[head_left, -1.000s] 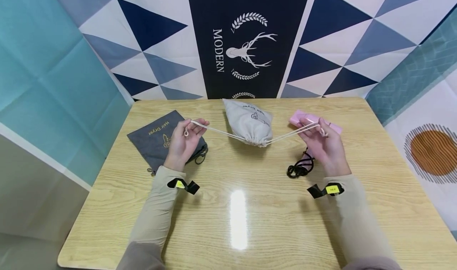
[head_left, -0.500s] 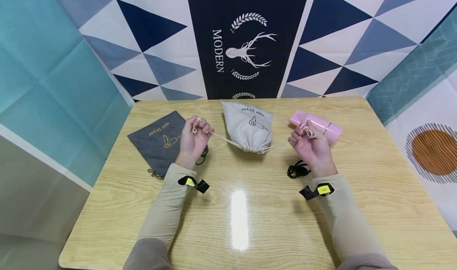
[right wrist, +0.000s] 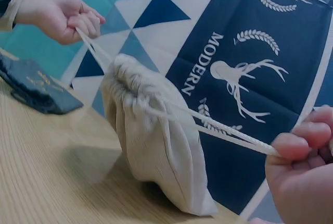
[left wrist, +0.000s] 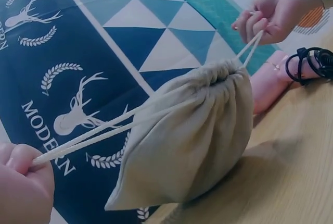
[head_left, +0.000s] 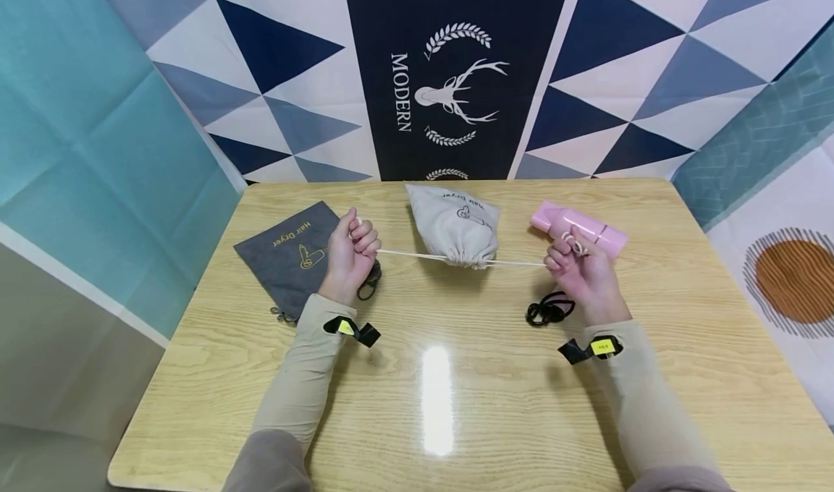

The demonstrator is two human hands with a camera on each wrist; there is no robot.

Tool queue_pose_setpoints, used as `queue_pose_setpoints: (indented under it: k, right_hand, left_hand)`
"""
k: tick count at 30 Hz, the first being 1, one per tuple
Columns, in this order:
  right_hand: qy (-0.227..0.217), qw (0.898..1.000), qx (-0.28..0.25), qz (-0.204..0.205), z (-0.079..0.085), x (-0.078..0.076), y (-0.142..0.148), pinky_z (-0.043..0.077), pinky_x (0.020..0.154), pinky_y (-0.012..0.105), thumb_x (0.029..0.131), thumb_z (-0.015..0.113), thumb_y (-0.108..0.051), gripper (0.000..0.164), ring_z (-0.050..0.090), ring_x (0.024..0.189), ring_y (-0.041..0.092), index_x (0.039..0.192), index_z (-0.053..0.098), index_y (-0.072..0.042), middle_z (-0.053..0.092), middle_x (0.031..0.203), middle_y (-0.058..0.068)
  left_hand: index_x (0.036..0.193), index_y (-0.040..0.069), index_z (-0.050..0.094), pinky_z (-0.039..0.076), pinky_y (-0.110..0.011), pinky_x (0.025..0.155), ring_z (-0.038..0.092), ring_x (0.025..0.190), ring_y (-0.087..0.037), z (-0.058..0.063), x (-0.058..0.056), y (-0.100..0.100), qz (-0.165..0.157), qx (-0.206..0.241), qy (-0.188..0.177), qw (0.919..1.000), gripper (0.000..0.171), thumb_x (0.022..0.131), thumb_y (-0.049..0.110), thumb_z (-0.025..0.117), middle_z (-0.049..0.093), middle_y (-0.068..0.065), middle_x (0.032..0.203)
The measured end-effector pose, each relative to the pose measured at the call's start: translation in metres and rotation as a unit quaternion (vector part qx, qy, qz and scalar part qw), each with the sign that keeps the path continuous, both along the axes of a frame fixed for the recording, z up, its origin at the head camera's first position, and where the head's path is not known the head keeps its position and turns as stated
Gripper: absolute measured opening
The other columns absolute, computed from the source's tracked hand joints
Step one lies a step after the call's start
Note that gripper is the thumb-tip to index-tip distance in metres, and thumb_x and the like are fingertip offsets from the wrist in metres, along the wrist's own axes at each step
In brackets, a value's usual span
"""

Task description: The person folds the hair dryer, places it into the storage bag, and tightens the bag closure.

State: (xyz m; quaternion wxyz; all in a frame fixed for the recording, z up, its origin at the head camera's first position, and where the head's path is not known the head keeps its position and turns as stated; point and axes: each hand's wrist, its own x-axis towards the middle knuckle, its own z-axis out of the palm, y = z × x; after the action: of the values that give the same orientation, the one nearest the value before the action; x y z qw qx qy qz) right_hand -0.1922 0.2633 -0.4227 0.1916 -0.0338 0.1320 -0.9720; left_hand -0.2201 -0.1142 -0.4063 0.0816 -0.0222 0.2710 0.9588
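A light grey drawstring bag printed "Hair Dryer" stands near the back middle of the table, its neck gathered nearly closed. My left hand grips the white cord on one side with curled fingers. On the other side my right hand holds the opposite cord. Both cords run taut and almost level from the bag's neck to the fists. In the left wrist view the puckered fabric bulges; what lies inside is hidden.
A dark grey "Hair Dryer" pouch lies flat at the left, partly behind my left hand. A pink hair dryer with a black cord lies at the right. A patterned backdrop hangs behind the table.
My fingers have curled tighter round the cords. Both hands shifted inward, then the right moved slightly outward again. The cords now pull straight, and the bag's neck rose a little after dipping.
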Motion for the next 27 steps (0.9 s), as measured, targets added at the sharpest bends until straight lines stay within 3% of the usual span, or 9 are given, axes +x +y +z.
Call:
queue_pose_setpoints:
  k: [3,8,14,18,21,27]
  right_hand:
    - [-0.03,0.999,-0.009,-0.02,0.0,0.0,0.01,0.018,0.06,0.027,0.107,0.031,-0.024,0.033,0.021,0.06,0.016,0.084,0.043,-0.002,0.042,0.067,0.01]
    - [-0.03,0.999,-0.008,-0.036,0.005,-0.001,0.023,0.015,0.06,0.026,0.107,0.03,-0.022,0.025,0.021,0.057,0.016,0.089,0.038,-0.006,0.045,0.066,0.012]
    - [0.005,0.992,0.098,-0.073,0.018,-0.001,0.022,0.02,0.057,0.026,0.105,0.038,-0.017,0.018,0.03,0.055,0.018,0.091,0.039,-0.006,0.05,0.065,0.01]
    - [0.044,0.973,0.2,-0.107,0.027,0.002,0.02,0.022,0.056,0.026,0.105,0.04,-0.016,0.021,0.033,0.055,0.017,0.087,0.044,-0.004,0.054,0.066,0.008]
    - [0.064,0.953,0.265,-0.132,0.03,0.004,0.016,0.03,0.053,0.026,0.104,0.041,-0.015,0.028,0.042,0.055,0.016,0.082,0.052,-0.001,0.056,0.066,0.007]
    - [0.091,0.913,0.365,-0.156,0.035,0.001,0.008,0.041,0.05,0.023,0.102,0.048,-0.015,0.034,0.051,0.054,0.011,0.074,0.059,0.001,0.059,0.064,0.005]
  left_hand:
    - [0.057,0.018,0.033,0.019,-0.017,0.045,0.018,0.042,-0.005,-0.002,-0.003,-0.005,0.004,0.004,-0.028,0.9996,0.051,0.107,0.027,0.032,0.029,0.009,0.049]
    - [0.06,0.017,0.031,0.021,-0.018,0.045,0.023,0.04,-0.005,-0.001,-0.008,-0.013,0.003,-0.021,-0.046,0.9987,0.049,0.108,0.026,0.031,0.03,0.009,0.049]
    - [0.062,0.017,0.031,0.024,-0.018,0.045,0.025,0.04,-0.005,0.005,-0.011,-0.019,0.003,-0.053,-0.031,0.9981,0.046,0.108,0.026,0.032,0.03,0.009,0.051]
    - [0.062,0.017,0.032,0.024,-0.018,0.046,0.024,0.042,-0.005,0.008,-0.013,-0.019,-0.008,-0.074,-0.01,0.9972,0.046,0.108,0.024,0.03,0.03,0.009,0.052]
    - [0.063,0.017,0.032,0.024,-0.018,0.047,0.024,0.043,-0.005,0.01,-0.015,-0.02,-0.011,-0.103,-0.001,0.9947,0.046,0.108,0.024,0.028,0.029,0.009,0.053]
    - [0.069,0.017,0.032,0.026,-0.017,0.048,0.025,0.044,-0.004,0.01,-0.019,-0.02,0.009,-0.171,0.011,0.9852,0.041,0.108,0.026,0.028,0.03,0.009,0.057]
